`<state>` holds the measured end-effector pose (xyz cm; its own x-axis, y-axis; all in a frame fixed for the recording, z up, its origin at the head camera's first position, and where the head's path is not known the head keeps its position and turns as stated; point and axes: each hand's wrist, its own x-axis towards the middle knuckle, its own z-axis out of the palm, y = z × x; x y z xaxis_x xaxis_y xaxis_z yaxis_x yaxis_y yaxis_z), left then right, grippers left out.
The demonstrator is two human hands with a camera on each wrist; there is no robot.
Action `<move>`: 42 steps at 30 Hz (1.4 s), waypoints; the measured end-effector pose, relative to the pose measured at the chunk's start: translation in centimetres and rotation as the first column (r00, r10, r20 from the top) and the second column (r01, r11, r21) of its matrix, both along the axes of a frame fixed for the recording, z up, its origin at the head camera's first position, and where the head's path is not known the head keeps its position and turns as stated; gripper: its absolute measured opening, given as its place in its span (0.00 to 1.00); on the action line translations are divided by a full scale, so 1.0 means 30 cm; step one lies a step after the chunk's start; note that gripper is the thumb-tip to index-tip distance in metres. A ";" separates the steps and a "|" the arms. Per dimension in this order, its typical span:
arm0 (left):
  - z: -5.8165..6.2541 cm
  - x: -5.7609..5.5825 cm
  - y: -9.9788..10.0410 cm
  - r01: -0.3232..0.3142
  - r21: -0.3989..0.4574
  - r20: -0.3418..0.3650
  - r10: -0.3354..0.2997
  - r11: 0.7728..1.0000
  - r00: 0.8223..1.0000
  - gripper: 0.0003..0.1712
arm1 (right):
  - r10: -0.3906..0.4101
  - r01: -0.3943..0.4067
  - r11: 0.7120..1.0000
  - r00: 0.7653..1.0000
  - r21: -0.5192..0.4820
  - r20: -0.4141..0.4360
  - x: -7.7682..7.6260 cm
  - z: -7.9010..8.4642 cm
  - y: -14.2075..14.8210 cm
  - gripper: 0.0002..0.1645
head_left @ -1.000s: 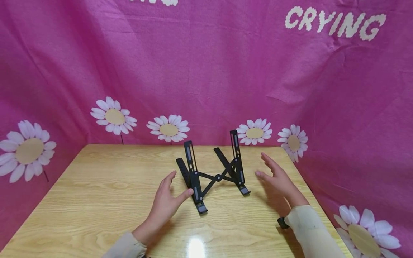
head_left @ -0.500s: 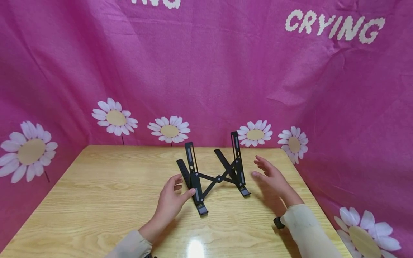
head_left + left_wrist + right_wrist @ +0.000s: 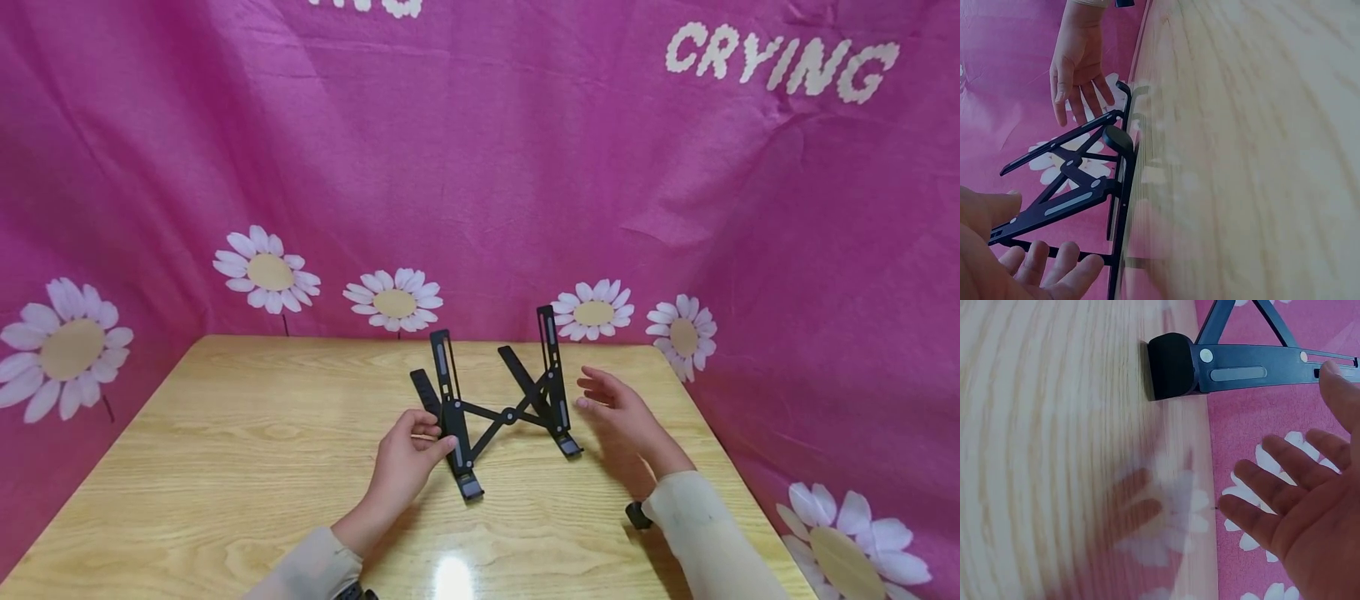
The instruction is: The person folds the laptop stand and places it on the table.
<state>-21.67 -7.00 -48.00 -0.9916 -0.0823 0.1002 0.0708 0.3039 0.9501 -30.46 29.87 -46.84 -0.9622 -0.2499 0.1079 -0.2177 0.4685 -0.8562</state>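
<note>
A black foldable laptop stand (image 3: 509, 414) stands unfolded on the wooden table, its two slanted side arms joined by crossed bars. My left hand (image 3: 405, 462) is at the stand's left side arm, fingers on the outer side and thumb in front. In the left wrist view that arm passes between thumb and loosely bent fingers (image 3: 1066, 262); firm contact cannot be made out. Just right of the stand's right arm, my right hand (image 3: 626, 417) hovers with relaxed fingers, holding nothing. The right wrist view has its spread fingers (image 3: 1272, 487) below the stand's arm, with a gap.
The light wooden table (image 3: 247, 467) reaches back to a pink cloth (image 3: 480, 167) printed with daisies and white letters. The cloth also rises along both sides. A dark band (image 3: 638, 515) is at the right wrist.
My left hand has moved slightly right and its fingers have bent in towards the stand's left arm. The right hand has come left, closer to the stand. The stand has stayed in place.
</note>
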 end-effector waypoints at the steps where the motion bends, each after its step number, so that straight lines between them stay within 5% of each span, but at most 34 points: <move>1: 0.000 -0.001 0.003 0.003 -0.001 0.001 -0.003 1.000 1.000 0.22 | -0.009 0.009 1.000 1.000 0.003 0.010 -0.002 -0.002 0.000 0.39; 12: -0.006 -0.017 0.026 0.023 0.002 0.029 -0.023 1.000 0.999 0.13 | -0.068 0.067 0.998 0.986 0.015 0.152 0.009 -0.017 -0.001 0.33; 21: -0.007 -0.036 0.036 0.039 0.012 0.019 -0.039 0.999 0.999 0.08 | -0.087 0.092 0.996 0.980 -0.017 0.181 0.008 -0.012 -0.017 0.31; 28: -0.005 -0.039 0.050 0.012 0.032 0.052 -0.013 0.999 0.999 0.09 | -0.093 0.190 0.957 0.917 -0.218 0.388 0.025 -0.014 -0.039 0.33; 35: -0.010 -0.043 0.056 0.023 0.140 0.083 -0.035 0.990 0.996 0.12 | -0.089 0.269 0.916 0.861 -0.299 0.501 0.024 -0.017 -0.057 0.31; 42: -0.020 -0.037 0.059 0.039 0.200 0.089 -0.058 0.979 0.994 0.12 | -0.063 0.247 0.907 0.881 -0.342 0.468 0.009 -0.034 -0.077 0.25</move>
